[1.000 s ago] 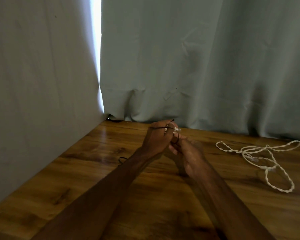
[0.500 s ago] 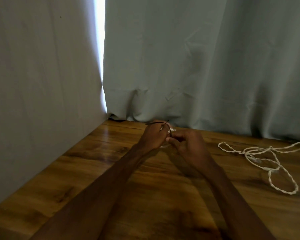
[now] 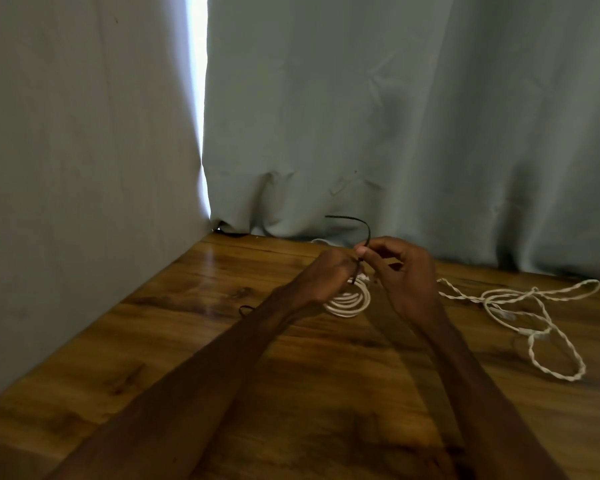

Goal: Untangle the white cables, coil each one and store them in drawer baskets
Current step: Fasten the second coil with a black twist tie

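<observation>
Left hand [image 3: 326,273]: grips coiled white cable [image 3: 350,301], mid-scene.
Right hand [image 3: 407,275]: pinches black tie [image 3: 359,221] just above it; the tail arcs up and left.
Loose white cable [image 3: 520,306]: on the right, nearer the right hand.

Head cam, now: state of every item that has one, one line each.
coiled white cable: wound up, gripped by left hand
black tie: pinched by right hand, free end arcing upward
loose white cable: uncoiled, twisted, sprawled on table, untouched
small black loop: lying on table by left forearm
curtains: drawn, bright gap at left
</observation>
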`<act>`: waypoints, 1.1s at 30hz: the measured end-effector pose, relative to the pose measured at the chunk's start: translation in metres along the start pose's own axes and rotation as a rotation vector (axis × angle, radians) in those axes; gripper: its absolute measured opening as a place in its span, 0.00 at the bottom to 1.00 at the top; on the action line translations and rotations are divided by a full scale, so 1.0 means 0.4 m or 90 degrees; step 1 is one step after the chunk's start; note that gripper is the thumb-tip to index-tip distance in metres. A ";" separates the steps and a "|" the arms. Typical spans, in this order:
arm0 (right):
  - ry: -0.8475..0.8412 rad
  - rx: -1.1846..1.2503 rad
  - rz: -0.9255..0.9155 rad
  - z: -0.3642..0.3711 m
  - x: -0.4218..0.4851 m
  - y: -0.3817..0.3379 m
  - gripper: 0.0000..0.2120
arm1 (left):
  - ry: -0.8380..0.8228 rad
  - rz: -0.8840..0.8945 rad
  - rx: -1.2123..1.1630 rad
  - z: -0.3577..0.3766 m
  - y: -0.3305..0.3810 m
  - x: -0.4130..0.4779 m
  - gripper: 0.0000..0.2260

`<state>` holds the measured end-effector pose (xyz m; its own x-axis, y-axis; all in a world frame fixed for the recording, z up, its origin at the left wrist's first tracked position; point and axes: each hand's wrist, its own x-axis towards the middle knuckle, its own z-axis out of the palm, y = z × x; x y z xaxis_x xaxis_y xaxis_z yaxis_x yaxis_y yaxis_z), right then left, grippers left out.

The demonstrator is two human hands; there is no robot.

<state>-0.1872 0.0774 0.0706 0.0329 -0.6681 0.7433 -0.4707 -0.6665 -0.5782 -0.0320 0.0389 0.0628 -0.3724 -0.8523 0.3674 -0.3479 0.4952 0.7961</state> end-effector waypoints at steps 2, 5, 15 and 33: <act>0.034 0.015 0.022 0.003 -0.002 0.011 0.03 | 0.004 -0.021 -0.026 0.007 0.013 -0.008 0.14; 0.066 0.017 0.055 0.004 -0.005 0.016 0.04 | 0.012 -0.012 -0.016 0.019 0.016 -0.013 0.17; 0.037 -0.096 0.029 0.014 -0.006 0.029 0.08 | 0.132 0.123 0.200 0.050 0.012 -0.030 0.17; -0.011 0.076 0.418 -0.023 -0.004 -0.006 0.08 | 0.387 0.556 0.615 0.080 -0.061 -0.018 0.12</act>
<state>-0.1943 0.0830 0.0740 -0.2126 -0.9524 0.2186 -0.2968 -0.1502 -0.9430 -0.0483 0.0383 0.0251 -0.4344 -0.0382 0.8999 -0.7333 0.5952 -0.3287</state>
